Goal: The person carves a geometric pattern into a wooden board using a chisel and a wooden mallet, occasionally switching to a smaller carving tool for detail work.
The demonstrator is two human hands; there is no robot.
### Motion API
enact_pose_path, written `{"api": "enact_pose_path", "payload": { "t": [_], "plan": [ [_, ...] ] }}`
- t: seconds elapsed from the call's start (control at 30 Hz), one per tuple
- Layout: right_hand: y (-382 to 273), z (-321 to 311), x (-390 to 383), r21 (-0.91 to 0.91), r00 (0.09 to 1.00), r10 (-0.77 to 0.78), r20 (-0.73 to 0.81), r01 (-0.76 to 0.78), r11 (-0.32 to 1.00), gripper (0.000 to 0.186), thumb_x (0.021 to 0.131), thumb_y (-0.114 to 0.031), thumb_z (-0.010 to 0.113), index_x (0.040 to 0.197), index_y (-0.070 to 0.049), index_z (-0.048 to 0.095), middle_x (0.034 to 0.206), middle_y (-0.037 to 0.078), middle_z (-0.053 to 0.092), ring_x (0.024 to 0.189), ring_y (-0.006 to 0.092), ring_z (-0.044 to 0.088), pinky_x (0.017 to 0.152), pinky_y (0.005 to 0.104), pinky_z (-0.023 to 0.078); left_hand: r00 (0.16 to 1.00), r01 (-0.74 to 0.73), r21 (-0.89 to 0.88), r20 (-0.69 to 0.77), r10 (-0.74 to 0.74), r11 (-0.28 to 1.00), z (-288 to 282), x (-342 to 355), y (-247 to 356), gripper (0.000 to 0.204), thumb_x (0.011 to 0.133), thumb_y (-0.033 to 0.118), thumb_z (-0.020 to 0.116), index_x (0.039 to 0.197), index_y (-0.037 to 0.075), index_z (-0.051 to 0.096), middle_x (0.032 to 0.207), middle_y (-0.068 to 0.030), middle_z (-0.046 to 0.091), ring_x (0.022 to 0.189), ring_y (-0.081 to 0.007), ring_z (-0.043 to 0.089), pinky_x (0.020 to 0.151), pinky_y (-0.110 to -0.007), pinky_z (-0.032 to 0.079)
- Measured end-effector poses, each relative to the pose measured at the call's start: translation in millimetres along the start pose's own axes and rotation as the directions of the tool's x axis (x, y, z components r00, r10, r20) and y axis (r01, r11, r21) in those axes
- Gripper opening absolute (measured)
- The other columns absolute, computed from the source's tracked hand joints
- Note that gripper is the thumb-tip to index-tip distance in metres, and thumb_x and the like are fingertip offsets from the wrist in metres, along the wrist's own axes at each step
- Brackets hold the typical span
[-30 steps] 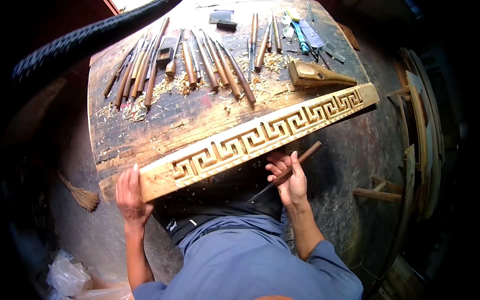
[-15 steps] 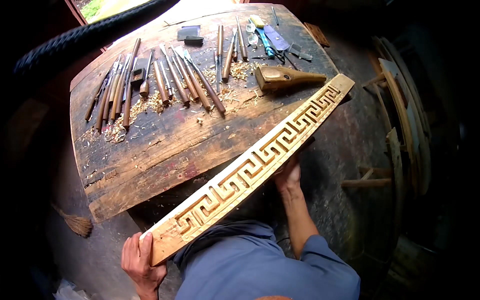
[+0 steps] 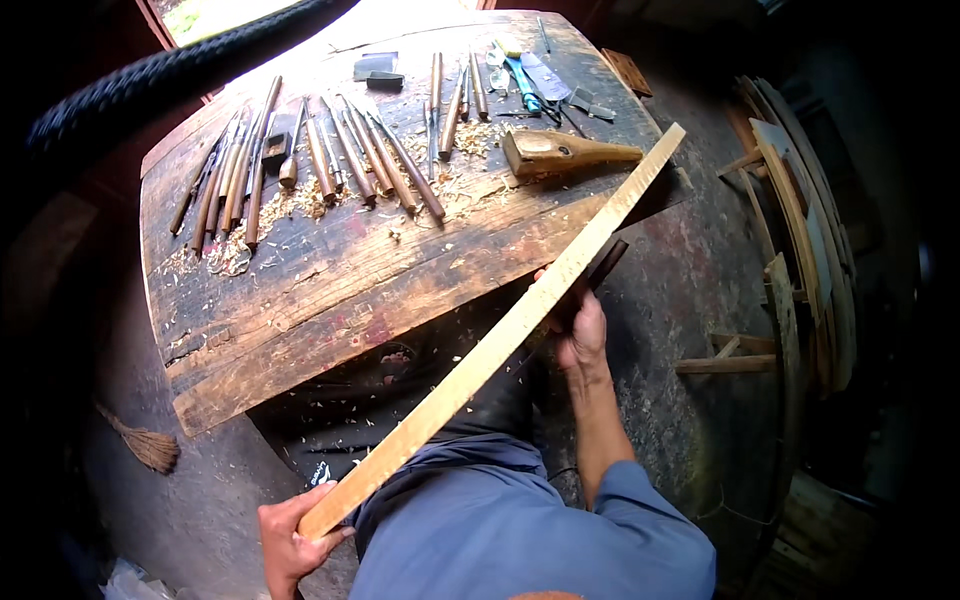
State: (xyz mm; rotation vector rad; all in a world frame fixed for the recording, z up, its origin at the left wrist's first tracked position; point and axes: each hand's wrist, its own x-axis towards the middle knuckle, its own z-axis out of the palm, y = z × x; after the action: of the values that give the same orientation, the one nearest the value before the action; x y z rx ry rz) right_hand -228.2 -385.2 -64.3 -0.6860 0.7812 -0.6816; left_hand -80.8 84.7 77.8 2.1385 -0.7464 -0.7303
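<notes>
Across mid-frame, slanting from lower left to upper right — board, narrow edge up. Left hand, lower left: fingers closed on its end. Right hand, right of centre — gripping handle, fingers partly hidden. Mallet lies upper centre.

The bare left hand is curled in a grip; ahead and to its right, the bare right hand is partly hidden, its bare forearm stretched out behind it.
</notes>
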Motion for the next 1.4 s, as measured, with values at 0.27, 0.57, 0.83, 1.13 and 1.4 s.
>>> {"api": "enact_pose_path", "payload": {
  "t": [0.27, 0.57, 0.83, 1.13, 1.4],
  "plan": [
    [-43.7, 11.5, -39.4, -0.223, 0.958, -0.230, -0.170, 0.190, 0.956, 0.041, 0.104, -0.044, 0.078, 0.124, -0.009, 0.069, 0.105, -0.001, 0.071, 0.080, 0.0078, 0.066, 0.050, 0.0228, 0.045, 0.985, 0.135, -0.240, 0.137, -0.104, 0.961, -19.4, 25.8, -53.1, 0.041, 0.066, 0.016, 0.098, 0.097, -0.005, 0.080, 0.081, -0.0122, 0.080, 0.073, -0.0134, 0.077, 0.069, -0.028, 0.058],
    [-53.5, 13.6, -33.8, -0.563, 0.963, -0.189, -0.194, 0.049, 0.825, 0.038, 0.104, -0.043, 0.079, 0.089, -0.010, 0.068, 0.070, -0.005, 0.061, 0.052, 0.0045, 0.052, 0.043, 0.0222, 0.032, 0.915, 0.400, -0.630, 0.231, -0.331, 0.666, -25.7, 30.2, -41.3, 0.058, 0.074, 0.026, 0.092, 0.117, -0.010, 0.076, 0.099, -0.0098, 0.080, 0.084, -0.0128, 0.074, 0.078, -0.028, 0.059],
    [-64.5, 20.7, -21.8, -0.763, 0.975, -0.224, -0.010, 0.137, 0.631, 0.044, 0.109, -0.040, 0.072, 0.094, 0.002, 0.073, 0.079, 0.008, 0.072, 0.056, 0.0128, 0.065, 0.049, 0.0263, 0.045, 0.974, 0.223, -0.324, 0.096, -0.203, 0.919, -65.7, 48.9, -6.9, 0.047, 0.075, 0.018, 0.093, 0.111, -0.007, 0.076, 0.086, -0.0054, 0.078, 0.077, -0.0106, 0.073, 0.073, -0.029, 0.059],
    [-110.2, 19.3, 41.0, -0.538, 0.970, -0.223, -0.100, 0.136, 0.832, 0.057, 0.104, -0.057, 0.074, 0.101, 0.000, 0.071, 0.077, 0.006, 0.072, 0.054, 0.0102, 0.065, 0.040, 0.0207, 0.034, 0.804, -0.392, 0.712, -0.045, 0.594, 0.583, -96.1, 95.9, -55.1, 0.051, 0.079, -0.008, 0.072, 0.130, -0.001, 0.072, 0.126, -0.0212, 0.077, 0.123, -0.0392, 0.075, 0.107, -0.047, 0.060],
    [-75.1, 57.8, 25.5, -0.675, 0.996, 0.093, -0.011, -0.076, 0.734, 0.060, 0.104, -0.059, 0.073, 0.107, 0.001, 0.071, 0.078, 0.013, 0.075, 0.051, 0.0110, 0.064, 0.039, 0.0206, 0.032, 0.813, -0.186, 0.875, -0.119, 0.570, 0.447, -129.4, 90.5, -127.2, 0.043, 0.094, -0.004, 0.068, 0.136, 0.003, 0.071, 0.136, -0.0171, 0.075, 0.129, -0.0377, 0.072, 0.109, -0.046, 0.059]
  ]
}}
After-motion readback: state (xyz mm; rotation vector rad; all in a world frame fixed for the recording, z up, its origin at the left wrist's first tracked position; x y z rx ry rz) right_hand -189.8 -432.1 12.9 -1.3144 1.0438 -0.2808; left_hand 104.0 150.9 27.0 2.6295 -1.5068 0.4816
